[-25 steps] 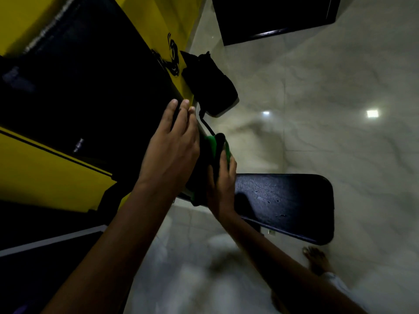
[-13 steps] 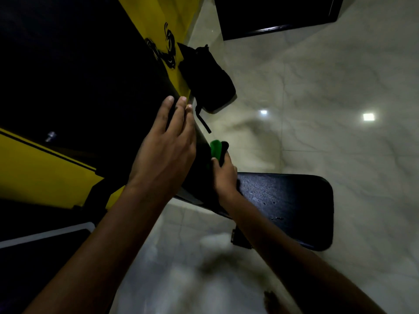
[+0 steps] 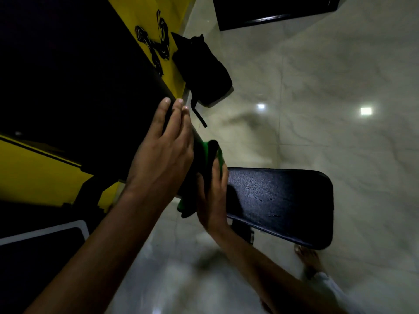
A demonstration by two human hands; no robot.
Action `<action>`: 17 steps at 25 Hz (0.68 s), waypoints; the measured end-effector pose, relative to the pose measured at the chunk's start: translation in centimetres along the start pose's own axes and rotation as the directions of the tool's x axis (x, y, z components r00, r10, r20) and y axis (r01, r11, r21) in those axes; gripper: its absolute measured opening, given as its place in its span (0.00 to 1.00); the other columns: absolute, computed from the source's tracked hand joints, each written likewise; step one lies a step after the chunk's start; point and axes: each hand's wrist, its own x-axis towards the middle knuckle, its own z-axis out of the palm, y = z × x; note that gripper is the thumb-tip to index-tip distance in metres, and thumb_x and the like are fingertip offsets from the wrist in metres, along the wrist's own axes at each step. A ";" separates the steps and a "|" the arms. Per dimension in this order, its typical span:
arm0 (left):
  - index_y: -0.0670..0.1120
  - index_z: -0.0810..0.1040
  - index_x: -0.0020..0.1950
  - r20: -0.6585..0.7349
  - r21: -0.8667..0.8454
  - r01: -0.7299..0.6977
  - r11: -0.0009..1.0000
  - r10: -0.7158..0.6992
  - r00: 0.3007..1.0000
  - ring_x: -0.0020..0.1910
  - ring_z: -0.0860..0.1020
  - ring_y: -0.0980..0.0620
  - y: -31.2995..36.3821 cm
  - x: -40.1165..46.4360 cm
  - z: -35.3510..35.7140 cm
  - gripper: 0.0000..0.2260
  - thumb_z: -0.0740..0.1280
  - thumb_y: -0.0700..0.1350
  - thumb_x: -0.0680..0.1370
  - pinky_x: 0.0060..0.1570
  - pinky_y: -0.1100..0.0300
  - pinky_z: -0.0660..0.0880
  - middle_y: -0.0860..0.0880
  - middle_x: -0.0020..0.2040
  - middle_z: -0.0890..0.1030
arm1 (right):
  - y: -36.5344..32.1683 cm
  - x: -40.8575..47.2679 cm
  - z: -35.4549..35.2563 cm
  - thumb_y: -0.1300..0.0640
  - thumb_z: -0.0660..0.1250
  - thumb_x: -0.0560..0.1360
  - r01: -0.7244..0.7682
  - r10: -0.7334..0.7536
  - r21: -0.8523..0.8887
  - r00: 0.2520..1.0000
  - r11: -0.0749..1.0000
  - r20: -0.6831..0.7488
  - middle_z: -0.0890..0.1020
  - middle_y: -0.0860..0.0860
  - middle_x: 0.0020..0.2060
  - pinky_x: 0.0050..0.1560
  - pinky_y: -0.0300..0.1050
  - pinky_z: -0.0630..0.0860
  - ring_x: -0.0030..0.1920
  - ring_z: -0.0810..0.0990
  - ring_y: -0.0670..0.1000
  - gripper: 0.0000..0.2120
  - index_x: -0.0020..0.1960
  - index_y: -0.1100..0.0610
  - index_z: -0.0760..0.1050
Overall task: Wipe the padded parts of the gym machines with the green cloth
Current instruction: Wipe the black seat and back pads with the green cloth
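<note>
A large black back pad [image 3: 74,91] slopes across the upper left, and a black padded seat [image 3: 281,205] lies flat at the centre right. My left hand [image 3: 165,146] rests flat with straight fingers on the lower edge of the back pad. My right hand [image 3: 212,198] presses the green cloth [image 3: 205,155] against the pad's side, where it meets the seat. The cloth is bunched and mostly in shadow, with a green fold showing above my fingers and another below them.
A black bag [image 3: 201,69] with a loose strap lies on the pale tiled floor [image 3: 340,87] beside the machine's yellow frame [image 3: 34,173]. A dark mat [image 3: 272,10] lies at the top. My bare foot [image 3: 308,259] stands near the seat's end.
My right hand has slid down the side of the back pad with the cloth, after moving up half a second ago. My left hand stays on the pad.
</note>
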 end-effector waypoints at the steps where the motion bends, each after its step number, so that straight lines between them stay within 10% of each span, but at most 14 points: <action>1: 0.32 0.41 0.74 0.007 0.005 -0.007 1.000 0.007 1.000 0.74 0.41 0.32 0.1 0.0 0.0 0.28 0.46 0.46 0.81 0.69 0.37 0.36 0.32 0.76 0.43 | 0.4 0.8 -0.2 0.46 0.55 0.80 -0.086 0.086 -0.004 0.996 0.996 0.013 0.59 0.62 0.72 0.71 0.47 0.61 0.71 0.63 0.58 0.29 0.77 0.54 0.52; 3: 0.32 0.41 0.74 0.018 0.015 -0.020 1.000 0.020 1.000 0.74 0.41 0.31 0.1 -0.1 0.0 0.28 0.46 0.46 0.81 0.69 0.37 0.36 0.32 0.76 0.42 | 1.1 2.6 -0.2 0.52 0.57 0.81 -0.377 0.377 0.008 0.926 0.926 0.036 0.63 0.64 0.70 0.64 0.43 0.62 0.68 0.66 0.60 0.28 0.77 0.54 0.52; 8: 0.33 0.42 0.75 0.024 -0.019 -0.030 0.999 0.030 0.999 0.74 0.40 0.32 0.6 -0.1 -0.1 0.29 0.41 0.46 0.77 0.69 0.38 0.35 0.32 0.76 0.43 | -0.4 -2.9 0.2 0.48 0.55 0.79 -0.030 0.030 0.055 0.999 0.998 -0.010 0.55 0.56 0.75 0.72 0.39 0.54 0.73 0.56 0.49 0.27 0.76 0.47 0.51; 13: 0.33 0.42 0.75 0.020 -0.020 -0.040 0.999 0.041 0.999 0.74 0.39 0.31 1.1 -0.2 0.0 0.27 0.46 0.46 0.81 0.68 0.37 0.34 0.32 0.76 0.42 | 2.5 2.7 0.1 0.54 0.59 0.80 -0.476 0.474 0.019 0.878 0.879 0.065 0.67 0.64 0.67 0.65 0.47 0.67 0.65 0.70 0.61 0.26 0.77 0.52 0.56; 17: 0.33 0.43 0.75 0.020 -0.034 -0.063 0.997 0.064 0.998 0.74 0.39 0.31 1.8 0.0 0.4 0.28 0.41 0.45 0.78 0.66 0.36 0.32 0.32 0.76 0.43 | 1.2 -0.1 0.4 0.52 0.58 0.81 -0.265 0.265 0.014 0.964 0.964 0.019 0.60 0.61 0.72 0.70 0.48 0.62 0.71 0.64 0.58 0.27 0.77 0.54 0.54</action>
